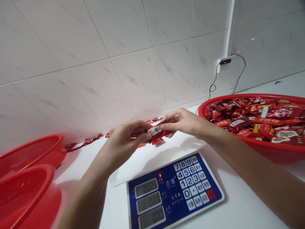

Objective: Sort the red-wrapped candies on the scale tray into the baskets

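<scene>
Between both hands is a small red-wrapped candy (156, 129) with a white label and dark print. My left hand (133, 133) pinches its left end between thumb and fingers. At the other end, my right hand (177, 123) grips it the same way. Below them is the white pan (135, 165) of a digital scale (176, 190) with a blue keypad panel. Some red wrapped pieces (158, 141) lie on the pan, partly hidden behind the held candy. The scale's top display seems to read 0.025.
A red basket (238, 95) heaped with red-wrapped sweets stands at the right. Two red baskets (51, 173) are at the left edge. More red packets (84, 143) lie along the tiled wall. A socket (225, 63) with a plugged-in cable is on the wall.
</scene>
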The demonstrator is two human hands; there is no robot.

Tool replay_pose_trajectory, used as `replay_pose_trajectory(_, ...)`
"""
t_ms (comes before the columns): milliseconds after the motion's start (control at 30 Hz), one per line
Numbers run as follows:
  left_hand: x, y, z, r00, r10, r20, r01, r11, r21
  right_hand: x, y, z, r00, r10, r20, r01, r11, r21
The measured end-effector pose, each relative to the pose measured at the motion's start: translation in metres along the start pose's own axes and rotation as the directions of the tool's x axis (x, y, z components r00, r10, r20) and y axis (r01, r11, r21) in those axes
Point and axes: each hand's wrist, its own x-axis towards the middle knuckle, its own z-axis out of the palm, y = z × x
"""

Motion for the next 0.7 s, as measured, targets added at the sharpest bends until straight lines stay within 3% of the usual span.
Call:
replay_pose_trajectory(100, -0.001, 0.001, 0.005, 0.972, 0.129, -0.197, -0.083, 0.971, 0.224, -0.004, -0.007, 0.002, 0.997, 0.000, -0.083, -0.001, 1.000, -0.011)
replay_pose_trajectory(167, -0.002, 0.004, 0.009, 0.909, 0.289, -0.302, -0.160, 0.908, 0.388, -0.007, -0.010, 0.002, 0.998, 0.012, -0.062, -0.010, 0.999, 0.032)
replay_pose_trajectory(233, -0.004, 0.008, 0.012, 0.865, 0.405, -0.297, -0.216, 0.833, 0.509, -0.009, -0.012, 0.001, 1.000, 0.026, 0.002, -0.026, 0.996, 0.080)
replay_pose_trajectory(267, -0.005, 0.010, 0.013, 0.869, 0.421, -0.261, -0.233, 0.813, 0.534, -0.010, -0.012, 0.001, 1.000, 0.027, 0.012, -0.028, 0.996, 0.086)
replay_pose_trajectory(333, -0.004, 0.011, 0.013, 0.905, 0.376, -0.200, -0.245, 0.844, 0.477, -0.010, -0.011, 0.001, 0.999, 0.007, -0.032, -0.005, 0.998, 0.067)
replay_pose_trajectory(433, 0.000, 0.006, 0.012, 0.962, 0.205, -0.179, -0.173, 0.968, 0.179, -0.007, -0.007, 0.005, 0.994, -0.055, -0.092, 0.058, 0.998, 0.024)
replay_pose_trajectory(533, 0.003, -0.002, 0.009, 0.990, 0.078, -0.118, -0.081, 0.996, -0.023, -0.006, -0.008, 0.011, 0.987, -0.109, -0.121, 0.106, 0.994, -0.033)
replay_pose_trajectory(600, 0.004, -0.006, 0.008, 0.986, 0.048, -0.159, -0.047, 0.999, 0.009, -0.010, -0.014, 0.008, 0.979, -0.099, -0.176, 0.074, 0.987, -0.144)
replay_pose_trajectory(700, 0.005, -0.011, 0.007, 0.967, 0.012, -0.253, 0.028, 0.988, 0.151, -0.030, -0.027, -0.019, 0.971, 0.023, -0.238, -0.114, 0.920, -0.376)
